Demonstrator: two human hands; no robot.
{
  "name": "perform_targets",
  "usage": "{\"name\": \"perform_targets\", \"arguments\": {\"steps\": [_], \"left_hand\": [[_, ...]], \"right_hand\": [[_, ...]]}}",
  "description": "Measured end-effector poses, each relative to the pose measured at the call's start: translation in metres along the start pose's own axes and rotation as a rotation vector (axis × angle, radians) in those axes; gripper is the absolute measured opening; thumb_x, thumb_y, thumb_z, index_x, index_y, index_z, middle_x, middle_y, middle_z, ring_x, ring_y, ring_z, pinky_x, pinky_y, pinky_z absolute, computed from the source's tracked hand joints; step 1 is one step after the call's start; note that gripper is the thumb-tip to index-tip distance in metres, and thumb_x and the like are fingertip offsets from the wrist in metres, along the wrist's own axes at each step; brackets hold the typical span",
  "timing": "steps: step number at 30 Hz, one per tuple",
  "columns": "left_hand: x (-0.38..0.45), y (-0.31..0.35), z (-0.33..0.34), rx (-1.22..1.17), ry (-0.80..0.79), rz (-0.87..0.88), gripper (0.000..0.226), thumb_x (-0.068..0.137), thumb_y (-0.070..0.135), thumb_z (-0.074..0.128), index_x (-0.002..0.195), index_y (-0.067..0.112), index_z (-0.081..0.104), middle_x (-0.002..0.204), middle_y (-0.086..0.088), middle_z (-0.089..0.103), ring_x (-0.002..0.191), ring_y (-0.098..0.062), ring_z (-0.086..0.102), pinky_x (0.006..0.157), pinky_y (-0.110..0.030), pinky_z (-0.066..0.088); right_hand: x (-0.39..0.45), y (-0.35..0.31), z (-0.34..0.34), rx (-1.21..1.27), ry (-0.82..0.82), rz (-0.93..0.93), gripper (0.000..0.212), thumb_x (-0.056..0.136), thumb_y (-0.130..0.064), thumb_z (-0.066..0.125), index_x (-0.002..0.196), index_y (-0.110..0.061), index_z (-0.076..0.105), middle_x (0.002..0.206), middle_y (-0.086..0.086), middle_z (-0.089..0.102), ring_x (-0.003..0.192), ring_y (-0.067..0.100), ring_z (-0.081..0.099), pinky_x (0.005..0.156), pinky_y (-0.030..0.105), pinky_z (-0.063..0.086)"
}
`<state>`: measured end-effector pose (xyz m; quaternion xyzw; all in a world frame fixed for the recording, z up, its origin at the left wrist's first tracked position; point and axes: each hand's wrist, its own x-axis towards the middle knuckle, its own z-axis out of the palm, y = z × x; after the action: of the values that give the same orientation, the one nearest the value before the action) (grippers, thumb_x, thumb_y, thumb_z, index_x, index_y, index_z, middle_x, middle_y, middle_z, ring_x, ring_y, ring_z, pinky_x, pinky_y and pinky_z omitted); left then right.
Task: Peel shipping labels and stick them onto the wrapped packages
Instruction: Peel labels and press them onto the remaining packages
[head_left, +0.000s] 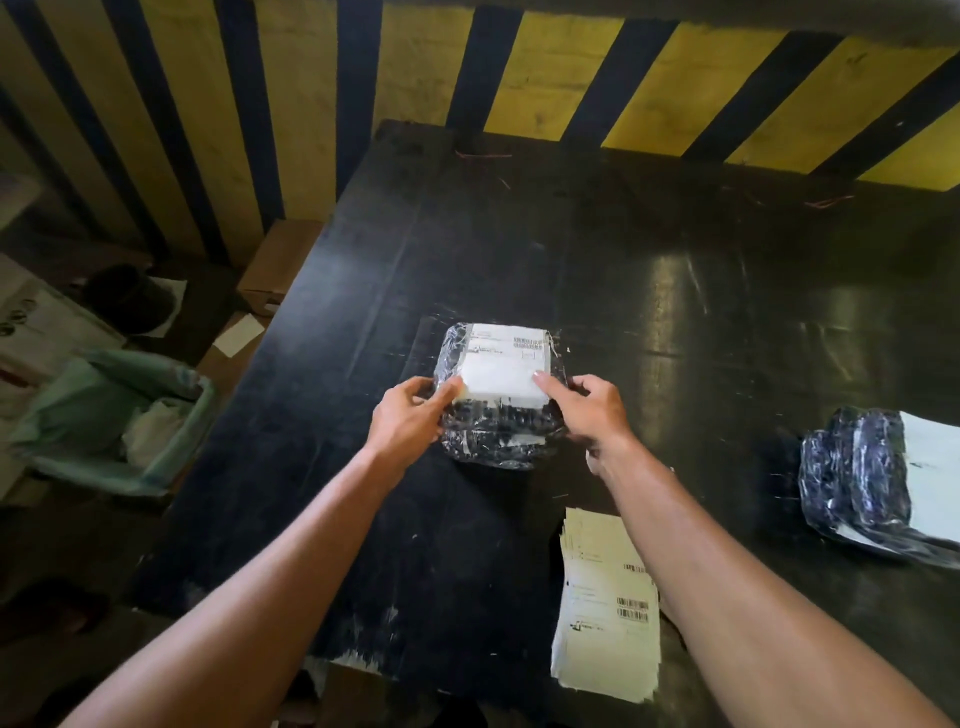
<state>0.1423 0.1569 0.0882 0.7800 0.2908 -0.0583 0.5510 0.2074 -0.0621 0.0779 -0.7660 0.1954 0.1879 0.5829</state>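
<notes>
Wrapped package (498, 415), mid-table (649, 249), bearing a white shipping label (506, 371) on its top face; print too blurred to read. My left hand (408, 415) and right hand (592, 410) flank it, fingertips pressing the label's near corners, nothing clasped. A label stack (605, 613) lies nearer, partly hidden by my right forearm. A second package (878, 478) is cut off at right.
</notes>
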Motion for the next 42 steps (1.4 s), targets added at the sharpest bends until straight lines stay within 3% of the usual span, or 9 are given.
{"name": "perform_targets", "arguments": {"steps": [3,10,16,19,22,25,30,37,42], "left_hand": [[0.002,0.021,0.005,0.021,0.044,0.053,0.049,0.088,0.063,0.073,0.115,0.022,0.074,0.088,-0.002,0.076,0.067,-0.014,0.068,0.083,-0.043,0.063],[-0.025,0.057,0.06,0.061,-0.034,0.163,0.043,0.093,0.06,0.069,0.125,0.031,0.069,0.103,0.006,0.077,0.092,-0.014,0.074,0.084,-0.036,0.06],[-0.051,0.05,0.147,0.161,-0.219,0.161,0.052,0.099,0.052,0.066,0.142,0.024,0.061,0.123,0.002,0.073,0.106,-0.018,0.07,0.095,-0.042,0.059],[-0.061,0.035,0.191,0.234,-0.302,0.116,0.056,0.099,0.052,0.064,0.146,0.023,0.057,0.131,-0.001,0.069,0.113,-0.019,0.066,0.101,-0.046,0.057],[-0.066,0.02,0.233,0.279,-0.365,0.051,0.05,0.101,0.045,0.066,0.145,0.022,0.058,0.132,-0.004,0.069,0.108,-0.016,0.064,0.099,-0.039,0.057],[-0.063,0.009,0.266,0.321,-0.418,-0.021,0.051,0.101,0.041,0.067,0.146,0.02,0.057,0.132,-0.005,0.07,0.106,-0.017,0.068,0.096,-0.038,0.059],[-0.048,0.007,0.307,0.387,-0.414,-0.044,0.057,0.099,0.042,0.07,0.149,0.019,0.054,0.135,-0.007,0.069,0.113,-0.024,0.07,0.097,-0.046,0.061],[-0.031,0.005,0.339,0.546,-0.453,-0.014,0.049,0.102,0.036,0.066,0.148,0.021,0.055,0.14,-0.008,0.066,0.11,-0.02,0.066,0.081,-0.028,0.056],[-0.049,-0.002,0.315,0.589,-0.347,0.101,0.069,0.099,0.046,0.068,0.159,0.027,0.041,0.155,-0.009,0.044,0.131,-0.027,0.06,0.099,-0.037,0.055]], "right_hand": [[-0.003,-0.01,-0.012,0.092,-0.004,-0.038,0.034,0.083,-0.048,0.084,0.09,-0.018,0.07,0.084,-0.003,0.068,0.078,0.016,0.062,0.067,0.03,0.046],[-0.009,0.003,-0.076,0.161,0.083,-0.157,0.021,0.092,-0.034,0.076,0.103,-0.016,0.074,0.105,0.001,0.078,0.1,0.021,0.072,0.084,0.033,0.057],[-0.015,0.057,-0.146,0.138,0.179,-0.026,0.059,0.096,-0.027,0.072,0.15,-0.012,0.053,0.149,0.003,0.058,0.139,0.026,0.052,0.119,0.047,0.04],[-0.02,0.087,-0.181,0.119,0.226,0.05,0.059,0.098,-0.018,0.07,0.152,-0.01,0.05,0.154,0.004,0.052,0.142,0.025,0.048,0.116,0.04,0.037],[-0.018,0.119,-0.206,0.097,0.241,0.134,0.049,0.096,-0.011,0.068,0.144,-0.015,0.059,0.134,-0.008,0.059,0.125,0.016,0.055,0.109,0.032,0.042],[-0.008,0.144,-0.224,0.06,0.259,0.2,0.053,0.094,-0.013,0.069,0.146,-0.018,0.059,0.145,0.001,0.062,0.137,0.025,0.055,0.117,0.042,0.044],[0.018,0.162,-0.248,0.061,0.273,0.233,0.054,0.098,-0.013,0.065,0.151,-0.021,0.054,0.151,0.002,0.058,0.139,0.023,0.052,0.115,0.033,0.041],[0.043,0.172,-0.261,-0.039,0.161,0.227,0.068,0.098,-0.009,0.061,0.16,-0.026,0.039,0.161,0.002,0.047,0.146,0.025,0.045,0.119,0.038,0.037],[0.009,0.17,-0.267,-0.322,0.108,0.101,0.077,0.102,-0.024,0.063,0.166,-0.025,0.021,0.169,0.003,0.031,0.153,0.027,0.034,0.122,0.039,0.03]]}}
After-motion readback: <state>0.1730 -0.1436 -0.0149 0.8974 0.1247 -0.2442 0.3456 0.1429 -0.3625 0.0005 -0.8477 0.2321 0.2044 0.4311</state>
